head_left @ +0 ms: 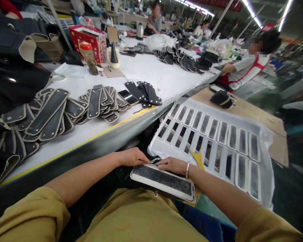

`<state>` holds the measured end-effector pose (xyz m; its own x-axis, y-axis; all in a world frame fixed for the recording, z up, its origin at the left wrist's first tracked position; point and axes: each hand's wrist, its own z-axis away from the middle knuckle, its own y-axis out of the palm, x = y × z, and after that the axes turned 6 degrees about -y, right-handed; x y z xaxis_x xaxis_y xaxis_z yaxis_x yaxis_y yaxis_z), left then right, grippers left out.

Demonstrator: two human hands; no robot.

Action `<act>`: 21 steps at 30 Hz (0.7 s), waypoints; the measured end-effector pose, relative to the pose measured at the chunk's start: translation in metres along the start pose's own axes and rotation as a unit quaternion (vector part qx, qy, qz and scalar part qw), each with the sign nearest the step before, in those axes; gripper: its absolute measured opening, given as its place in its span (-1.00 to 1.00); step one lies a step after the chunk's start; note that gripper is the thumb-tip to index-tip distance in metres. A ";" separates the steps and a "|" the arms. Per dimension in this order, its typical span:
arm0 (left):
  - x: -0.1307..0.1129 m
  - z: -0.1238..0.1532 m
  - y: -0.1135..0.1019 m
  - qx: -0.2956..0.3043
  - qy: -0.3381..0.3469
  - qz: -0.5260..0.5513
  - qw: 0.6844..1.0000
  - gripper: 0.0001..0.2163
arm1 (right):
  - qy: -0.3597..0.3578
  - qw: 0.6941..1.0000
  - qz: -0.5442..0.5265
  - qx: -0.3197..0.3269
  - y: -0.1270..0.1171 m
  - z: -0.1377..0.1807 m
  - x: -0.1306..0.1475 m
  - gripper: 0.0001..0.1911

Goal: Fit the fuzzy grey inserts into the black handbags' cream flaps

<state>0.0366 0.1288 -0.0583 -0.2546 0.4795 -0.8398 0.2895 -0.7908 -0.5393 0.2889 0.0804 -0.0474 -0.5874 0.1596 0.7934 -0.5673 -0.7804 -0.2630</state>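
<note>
An oblong pad (164, 179) with a dark textured centre and a pale border lies across my lap. My left hand (132, 157) rests at its far left end, fingers curled down over the edge. My right hand (173, 164), with a bracelet at the wrist, presses flat on the pad's far edge, fingers together and bent. The fingertips of both hands almost meet over a small metal piece (155, 160) that I cannot make out. Just beyond them a white sheet (264, 141) carries rows of similar pads (212, 129).
A long white table (151, 72) on my left holds heaps of dark pads (50, 112), a phone (128, 97), a red box (89, 38) and a bottle (89, 57). A seated person (249, 65) works at the far right. A wooden board (255, 112) lies under the sheet.
</note>
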 end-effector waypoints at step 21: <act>0.016 0.015 -0.008 -0.029 -0.068 0.102 0.992 -0.75 | 0.001 0.999 -0.051 0.014 0.012 -0.032 0.015 -0.37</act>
<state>0.0162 0.1368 -0.0660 -0.3069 0.2523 -0.9177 0.4001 -0.8407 -0.3650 0.2553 0.0924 -0.0563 -0.5286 0.2398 0.8143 -0.6074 -0.7770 -0.1655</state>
